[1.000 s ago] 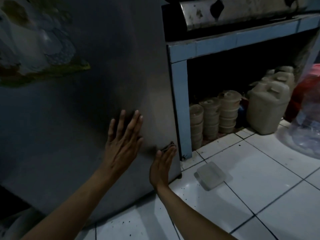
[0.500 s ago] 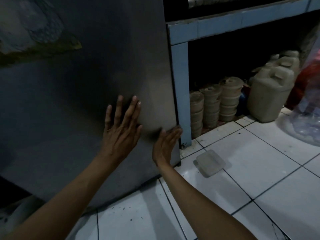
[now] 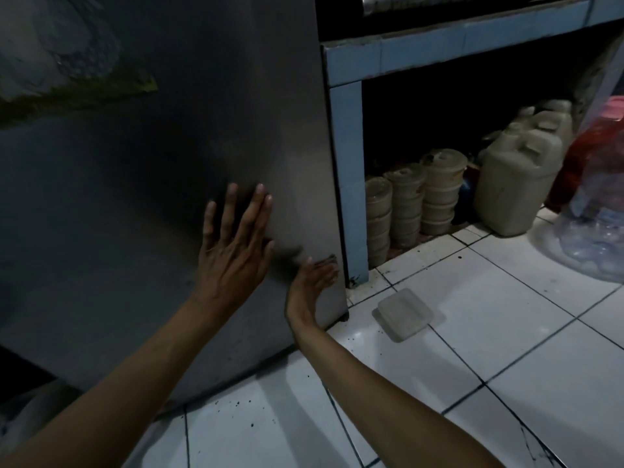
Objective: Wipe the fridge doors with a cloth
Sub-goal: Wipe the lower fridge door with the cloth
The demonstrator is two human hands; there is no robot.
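The grey fridge door (image 3: 162,184) fills the left half of the head view, with a pale sticker (image 3: 60,52) near its top left. My left hand (image 3: 236,251) lies flat on the door's lower right part, fingers straight and spread. My right hand (image 3: 312,285) rests against the door close to its lower right edge, fingers extended toward that edge, where a small dark spot shows at the fingertips. No cloth is visible in either hand.
A blue tiled counter post (image 3: 347,163) stands right beside the fridge. Under the counter are stacked lidded tubs (image 3: 415,204) and a beige jerrycan (image 3: 520,184). A clear bag (image 3: 594,231) sits at far right. A plastic lid (image 3: 403,314) lies on the white floor tiles (image 3: 506,332).
Both hands stay pressed on the door's lower right corner with almost no shift. The camera has tilted down a little, so the counter sits higher in view.
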